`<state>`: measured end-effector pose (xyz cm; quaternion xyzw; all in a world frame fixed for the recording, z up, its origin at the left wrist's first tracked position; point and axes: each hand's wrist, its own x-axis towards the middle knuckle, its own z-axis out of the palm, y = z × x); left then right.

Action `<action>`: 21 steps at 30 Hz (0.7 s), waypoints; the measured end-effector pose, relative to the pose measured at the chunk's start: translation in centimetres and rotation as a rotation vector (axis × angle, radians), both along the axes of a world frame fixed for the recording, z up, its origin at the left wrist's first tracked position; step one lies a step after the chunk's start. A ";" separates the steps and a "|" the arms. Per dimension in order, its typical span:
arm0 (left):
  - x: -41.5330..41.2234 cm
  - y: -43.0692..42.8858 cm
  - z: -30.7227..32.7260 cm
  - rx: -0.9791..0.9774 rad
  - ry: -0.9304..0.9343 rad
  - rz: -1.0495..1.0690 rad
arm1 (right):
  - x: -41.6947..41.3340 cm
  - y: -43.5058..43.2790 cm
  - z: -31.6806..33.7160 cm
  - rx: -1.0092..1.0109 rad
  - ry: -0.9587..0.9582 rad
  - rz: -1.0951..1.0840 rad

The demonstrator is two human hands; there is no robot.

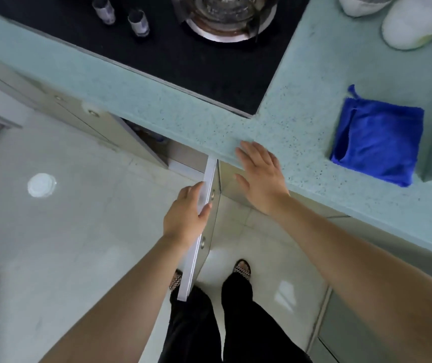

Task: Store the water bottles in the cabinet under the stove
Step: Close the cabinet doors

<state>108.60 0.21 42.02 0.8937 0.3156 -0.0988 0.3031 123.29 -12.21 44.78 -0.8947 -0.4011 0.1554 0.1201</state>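
Note:
The white cabinet door (196, 247) under the stove stands swung open toward me, seen edge-on. My left hand (186, 213) grips its top edge, thumb on one side and fingers curled over the other. My right hand (260, 176) hovers flat with straight fingers at the front edge of the pale green countertop (183, 121), just right of the door. The dark cabinet opening (154, 138) shows under the counter. A white bottle cap (41, 185), seen from above, stands on the floor to the left. The rest of that bottle is hidden below its cap.
The black stove top (162, 53) carries two knobs (120, 15) and a burner (225, 19). A folded blue cloth (377, 142) lies on the counter at the right, white bowls (416, 24) behind it. My feet in sandals (242, 269) stand on the glossy tiled floor.

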 end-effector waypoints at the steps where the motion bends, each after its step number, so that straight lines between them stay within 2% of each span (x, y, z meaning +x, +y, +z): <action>1: 0.0 -0.3 -0.3 -0.026 0.012 0.040 | -0.1 -0.2 -0.5 -0.004 -0.010 0.008; 13: -0.3 -0.7 -1.4 -0.046 -0.016 0.225 | -0.8 -0.9 -2.2 -0.018 -0.040 0.022; 21: -1.6 1.6 -1.2 0.049 -0.050 0.281 | -1.3 0.0 -2.2 0.043 -0.003 -0.055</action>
